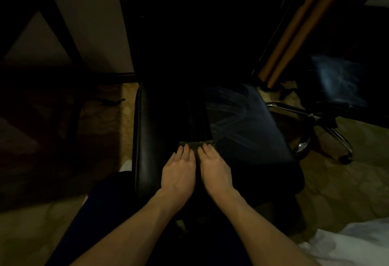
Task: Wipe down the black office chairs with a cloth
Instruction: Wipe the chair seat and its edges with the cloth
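Observation:
A black leather office chair [242, 122] fills the middle of the dim head view, its seat shiny with wet streaks on the right half. A small dark cloth [194, 144] lies flat on the seat near its front middle. My left hand [179, 170] and my right hand [214, 165] rest side by side on the cloth, palms down, fingers straight, pressing it onto the seat. Most of the cloth is hidden under my fingers. A second black chair [336, 84] with a streaked seat stands at the right.
The second chair's chrome base [303, 145] sticks out at the right over patterned carpet [347, 181]. Wooden panels [294, 34] lean at the upper right. A pale wall [92, 23] and a dark frame are at the left. White fabric [347, 244] lies at the bottom right.

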The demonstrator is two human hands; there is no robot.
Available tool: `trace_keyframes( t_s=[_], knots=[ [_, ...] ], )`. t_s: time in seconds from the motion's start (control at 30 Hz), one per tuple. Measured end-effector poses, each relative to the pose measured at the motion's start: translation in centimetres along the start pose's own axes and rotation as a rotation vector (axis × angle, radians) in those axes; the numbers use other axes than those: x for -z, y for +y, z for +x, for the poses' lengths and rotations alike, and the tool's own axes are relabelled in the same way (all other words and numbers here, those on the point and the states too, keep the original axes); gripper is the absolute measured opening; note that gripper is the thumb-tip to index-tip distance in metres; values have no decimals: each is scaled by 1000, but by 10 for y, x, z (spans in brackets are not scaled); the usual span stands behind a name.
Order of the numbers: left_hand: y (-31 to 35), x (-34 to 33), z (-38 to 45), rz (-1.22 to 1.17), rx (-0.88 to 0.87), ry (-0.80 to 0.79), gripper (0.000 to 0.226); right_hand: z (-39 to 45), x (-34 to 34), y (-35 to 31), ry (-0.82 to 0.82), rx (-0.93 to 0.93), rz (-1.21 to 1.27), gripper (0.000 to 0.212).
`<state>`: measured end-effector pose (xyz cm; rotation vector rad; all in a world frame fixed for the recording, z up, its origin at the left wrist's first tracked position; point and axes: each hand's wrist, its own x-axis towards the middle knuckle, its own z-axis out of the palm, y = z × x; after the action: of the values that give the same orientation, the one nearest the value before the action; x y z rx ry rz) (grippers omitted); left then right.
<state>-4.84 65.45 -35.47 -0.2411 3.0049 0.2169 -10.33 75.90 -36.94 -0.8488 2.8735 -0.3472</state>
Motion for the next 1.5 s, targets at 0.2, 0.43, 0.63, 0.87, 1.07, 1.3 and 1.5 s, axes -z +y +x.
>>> trace_keyframes(
  t_s=[0.2,0.43,0.63,0.87,1.07,1.3,1.5],
  knots=[
    [18,-7,-41,16,1,-23,65,-47,2,-4,-15,19,-51,59],
    [26,-9,-53,63,-28,-31,67,-53,-3,-9,24,53,-181,64],
    [19,-18,-32,28,-55,-44,61,-35,-13,-4,-14,31,-135,80],
    [7,-15,28,72,-20,-74,61,23,0,2,-11,50,-147,67],
    [-11,-7,89,119,1,-96,64,86,-9,14,15,43,-116,66],
    [-27,7,174,164,-16,-117,73,170,2,37,72,133,-193,60],
    [-40,10,245,247,-70,-65,73,234,7,59,96,95,-144,57]
  ],
)
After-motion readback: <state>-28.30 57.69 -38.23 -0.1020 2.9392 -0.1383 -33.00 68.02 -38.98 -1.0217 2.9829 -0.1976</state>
